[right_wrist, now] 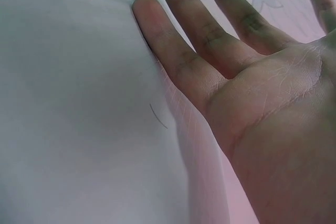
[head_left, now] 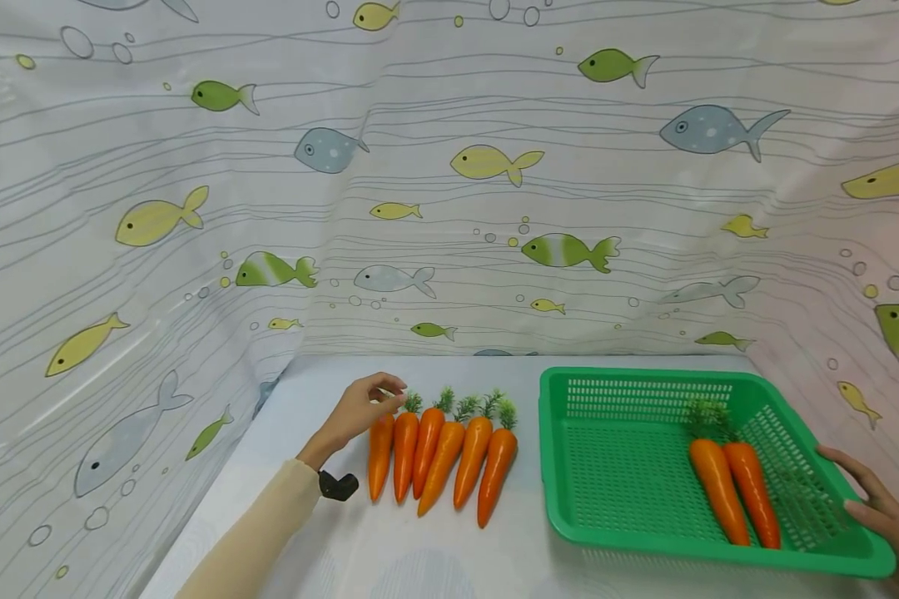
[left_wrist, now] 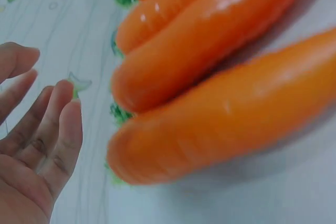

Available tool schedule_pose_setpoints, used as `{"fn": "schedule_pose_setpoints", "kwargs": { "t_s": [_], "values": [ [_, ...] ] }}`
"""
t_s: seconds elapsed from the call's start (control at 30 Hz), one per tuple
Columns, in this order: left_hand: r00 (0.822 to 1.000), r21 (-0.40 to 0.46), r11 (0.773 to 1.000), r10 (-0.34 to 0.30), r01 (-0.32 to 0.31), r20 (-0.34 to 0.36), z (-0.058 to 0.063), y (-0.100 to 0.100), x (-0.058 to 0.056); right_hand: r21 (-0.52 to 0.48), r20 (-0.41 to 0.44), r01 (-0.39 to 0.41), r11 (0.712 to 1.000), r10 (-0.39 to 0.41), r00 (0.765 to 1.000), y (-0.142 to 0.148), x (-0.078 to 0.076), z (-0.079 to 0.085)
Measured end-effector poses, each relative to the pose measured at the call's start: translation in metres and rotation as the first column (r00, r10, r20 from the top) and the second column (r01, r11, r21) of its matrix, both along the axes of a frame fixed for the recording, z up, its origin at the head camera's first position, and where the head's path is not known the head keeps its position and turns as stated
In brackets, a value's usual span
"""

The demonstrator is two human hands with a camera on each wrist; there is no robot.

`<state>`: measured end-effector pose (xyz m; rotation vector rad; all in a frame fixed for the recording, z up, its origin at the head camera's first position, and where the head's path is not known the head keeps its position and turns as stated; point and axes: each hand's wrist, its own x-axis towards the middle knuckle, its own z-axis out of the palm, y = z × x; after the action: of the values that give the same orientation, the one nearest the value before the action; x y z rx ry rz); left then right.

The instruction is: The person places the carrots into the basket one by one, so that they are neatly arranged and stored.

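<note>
Fish-print sheeting (head_left: 419, 116) is being used behind a pale surface (head_left: 374, 549). Six carrots (head_left: 442, 466) are being displayed between the surface's left edge and a green basket (head_left: 622, 474); two more carrots (head_left: 722, 495) are being contained near the basket's right edge. The left hand (head_left: 363, 408) is being held loosely curved, gripping nothing, by the row's left end; the right hand (head_left: 887, 512) is being rested straight-fingered against the basket's right rim. Risk, imo: carrots could be getting rolled by a knuckle bump, or the basket tipped by rim pressure. Glossy tapered bodies, feathery tops (head_left: 506, 412) and slotted walls are being featured.
</note>
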<state>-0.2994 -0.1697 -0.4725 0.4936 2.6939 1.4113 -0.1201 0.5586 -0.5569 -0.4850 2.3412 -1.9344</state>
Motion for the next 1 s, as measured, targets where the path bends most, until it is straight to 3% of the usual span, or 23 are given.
{"fn": "schedule_pose_setpoints", "kwargs": {
  "t_s": [0.2, 0.37, 0.47, 0.63, 1.0],
  "values": [
    [0.997, -0.023, 0.997, 0.071, -0.071, -0.001, -0.011, -0.017, 0.002, -0.040, 0.060, -0.010, 0.999, 0.013, 0.998, 0.002, 0.002, 0.004],
    [0.990, -0.041, 0.992, 0.124, -0.122, 0.068, -0.018, -0.025, 0.002, 0.066, 0.026, 0.053, 0.996, -0.055, 0.998, -0.001, 0.003, 0.004],
    [0.983, -0.072, 0.988, 0.144, -0.137, 0.111, -0.022, -0.028, 0.003, 0.039, 0.018, 0.042, 0.998, -0.043, 0.999, -0.001, 0.003, 0.003],
    [0.972, -0.112, 0.983, 0.162, -0.144, 0.172, -0.030, -0.033, 0.004, -0.026, 0.016, -0.014, 1.000, 0.015, 1.000, 0.001, 0.001, 0.001],
    [0.970, -0.139, 0.986, 0.122, -0.094, 0.209, -0.034, -0.032, 0.004, 0.032, -0.029, 0.001, 0.999, 0.000, 1.000, 0.003, -0.001, -0.003]
  ]
}}
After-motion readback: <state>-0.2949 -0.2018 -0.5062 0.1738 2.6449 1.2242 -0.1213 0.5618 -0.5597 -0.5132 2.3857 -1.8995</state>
